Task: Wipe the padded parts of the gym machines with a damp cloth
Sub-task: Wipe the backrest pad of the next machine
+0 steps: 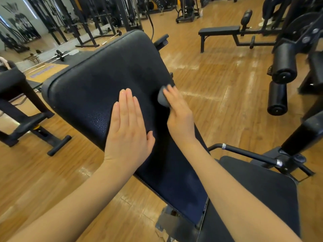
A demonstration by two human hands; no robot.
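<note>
A large black padded backrest (97, 81) of a gym bench fills the middle of the view, tilted away from me. My left hand (127, 130) lies flat on the pad with straight fingers pressed together. My right hand (180, 116) is at the pad's right edge and holds a small grey cloth (162, 99) against the padding; its fingertips curl over the cloth. The black seat pad (258, 194) of the same bench lies lower right, under my right forearm.
Wooden floor all around. A flat black bench (219, 30) stands at the back right. Black roller pads (283, 65) of another machine hang at the right. Another padded machine (12, 81) stands at the left, with racks and barbells behind.
</note>
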